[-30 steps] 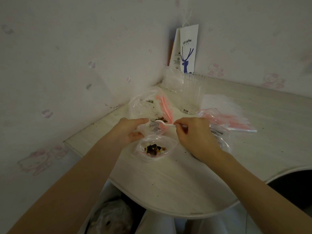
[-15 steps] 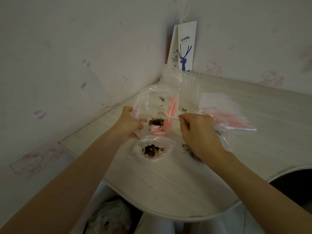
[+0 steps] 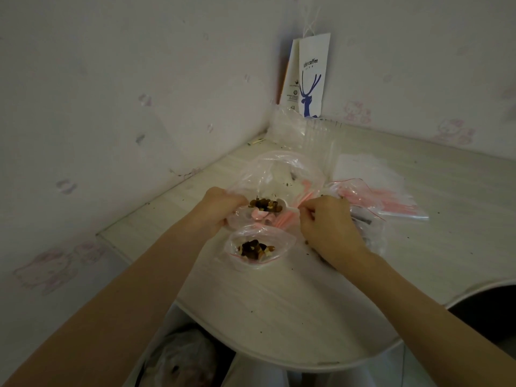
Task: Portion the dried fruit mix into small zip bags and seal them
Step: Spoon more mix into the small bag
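Left hand (image 3: 220, 209) grips the big bag (image 3: 279, 169) at its rim, fingers curled on the plastic. Just below, an open small bag (image 3: 280, 238) of fruit (image 3: 254, 248) lies on the desk (image 3: 293, 317), bare to its curved near edge. Right hand (image 3: 326, 224) pinches a loaded spoon (image 3: 282, 203); spare bags (image 3: 391, 202) lie rightward.

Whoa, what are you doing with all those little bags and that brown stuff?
A person is scooping dried fruit mix into small zip bags. The left hand grips the big clear bag, and the right hand pinches a white spoon heaped with mix at that bag's mouth. Just below, on the table, a small zip bag looks open, with some mix already inside; it is not sealed yet. A pile of empty zip bags lies to the right.
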